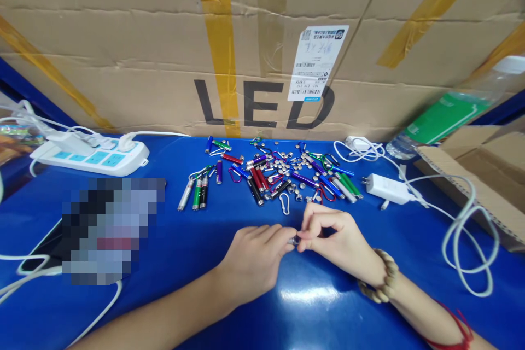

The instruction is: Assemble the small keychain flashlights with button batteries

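Observation:
My left hand (pixel 258 254) is closed around a small silver-ended tube (pixel 293 240), most of it hidden inside the fingers. At the exposed end, my right hand (pixel 332 235) pinches with thumb and forefinger; whether a tiny part sits between them I cannot make out. Beyond both hands lies a scatter of mini keychain flashlights (pixel 258 179) in red, blue, purple, green, black and silver. Small coin-like button cells (pixel 283 165) and coloured carabiner clips (pixel 284 203) are mixed among them. To the left, several flashlights with clips attached (pixel 197 194) lie side by side.
A large cardboard box (pixel 156 65) marked LED walls off the back. On the left are a white power strip (pixel 94 156) and a blurred-out device (pixel 102 229). A white charger (pixel 388 188) with looped cable, a green-labelled bottle (pixel 443 115) and an open carton (pixel 471 186) stand right.

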The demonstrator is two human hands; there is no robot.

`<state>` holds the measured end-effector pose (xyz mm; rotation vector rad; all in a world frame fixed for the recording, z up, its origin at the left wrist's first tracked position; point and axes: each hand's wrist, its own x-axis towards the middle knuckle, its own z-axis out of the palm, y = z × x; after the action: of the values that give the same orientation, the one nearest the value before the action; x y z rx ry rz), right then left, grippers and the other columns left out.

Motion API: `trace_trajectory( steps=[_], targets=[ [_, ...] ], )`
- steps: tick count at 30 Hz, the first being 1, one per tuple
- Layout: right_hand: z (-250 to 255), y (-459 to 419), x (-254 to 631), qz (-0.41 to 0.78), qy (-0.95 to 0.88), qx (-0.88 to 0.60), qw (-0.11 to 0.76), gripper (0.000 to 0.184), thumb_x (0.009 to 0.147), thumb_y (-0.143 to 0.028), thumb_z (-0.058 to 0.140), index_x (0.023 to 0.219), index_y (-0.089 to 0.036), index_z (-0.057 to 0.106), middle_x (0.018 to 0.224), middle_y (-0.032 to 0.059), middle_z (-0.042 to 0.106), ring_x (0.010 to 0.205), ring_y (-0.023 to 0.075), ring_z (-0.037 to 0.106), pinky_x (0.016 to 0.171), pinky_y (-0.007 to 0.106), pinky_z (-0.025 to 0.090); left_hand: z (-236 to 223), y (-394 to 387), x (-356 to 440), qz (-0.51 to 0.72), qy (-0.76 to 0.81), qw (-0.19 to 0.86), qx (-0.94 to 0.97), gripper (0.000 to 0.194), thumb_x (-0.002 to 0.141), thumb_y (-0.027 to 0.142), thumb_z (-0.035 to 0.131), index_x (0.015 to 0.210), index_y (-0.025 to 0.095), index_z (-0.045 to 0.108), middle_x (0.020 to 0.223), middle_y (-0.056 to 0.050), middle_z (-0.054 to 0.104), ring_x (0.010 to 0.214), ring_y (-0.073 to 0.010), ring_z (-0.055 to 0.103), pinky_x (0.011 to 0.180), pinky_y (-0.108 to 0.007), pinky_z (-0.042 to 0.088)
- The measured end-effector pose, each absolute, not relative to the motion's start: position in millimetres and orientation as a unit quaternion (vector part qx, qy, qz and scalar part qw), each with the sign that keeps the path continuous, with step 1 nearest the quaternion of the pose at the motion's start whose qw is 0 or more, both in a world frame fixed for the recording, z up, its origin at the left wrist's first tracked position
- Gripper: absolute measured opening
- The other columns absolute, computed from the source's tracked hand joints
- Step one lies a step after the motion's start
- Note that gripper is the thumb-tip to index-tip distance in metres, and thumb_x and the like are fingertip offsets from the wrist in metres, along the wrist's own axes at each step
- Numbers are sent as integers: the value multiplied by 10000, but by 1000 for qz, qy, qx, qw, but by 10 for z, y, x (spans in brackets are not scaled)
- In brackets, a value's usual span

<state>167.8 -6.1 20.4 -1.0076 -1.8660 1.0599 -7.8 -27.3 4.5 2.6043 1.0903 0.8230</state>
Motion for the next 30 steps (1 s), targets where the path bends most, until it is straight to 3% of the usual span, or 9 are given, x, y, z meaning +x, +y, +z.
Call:
trace_trajectory(
  steps=[5, 16, 21, 30],
  targets=[
    [222, -95, 1649, 419, -714, -410, 384, 404, 674, -402, 685, 459, -149, 457, 554, -13, 483, 500, 78, 420, 454, 219, 336, 58, -273, -89, 290, 367, 89, 879, 242, 915, 196, 304, 934, 164, 542, 755, -10, 659, 628, -135, 613, 561, -237, 443],
    [202, -113, 1624, 505, -643, -437, 375, 349, 679, -369, 673, 509, -155, 455, 563, -28, 456, 490, 65, 381, 441, 203, 323, 64, -272, -83, 323, 397, 125, 850, 174, 903, 221, 394, 978, 210, 551, 759, 33, 678, 626, -110, 628, 588, -209, 454],
    [248, -135, 1602, 438, -664, -453, 403, 322, 699, -329, 659, 505, -156, 469, 539, -27, 459, 475, 67, 387, 436, 203, 329, 79, -269, -94, 326, 396, 148, 846, 168, 896, 250, 432, 1038, 221, 517, 921, 25, 694, 733, -103, 658, 676, -186, 480],
    [284, -156, 1588, 404, -680, -455, 409, 325, 723, -318, 631, 490, -164, 465, 513, -21, 474, 446, 69, 392, 410, 202, 343, 113, -283, -91, 316, 400, 162, 845, 166, 901, 249, 404, 999, 222, 536, 855, 27, 699, 699, -100, 660, 645, -179, 475]
  ],
)
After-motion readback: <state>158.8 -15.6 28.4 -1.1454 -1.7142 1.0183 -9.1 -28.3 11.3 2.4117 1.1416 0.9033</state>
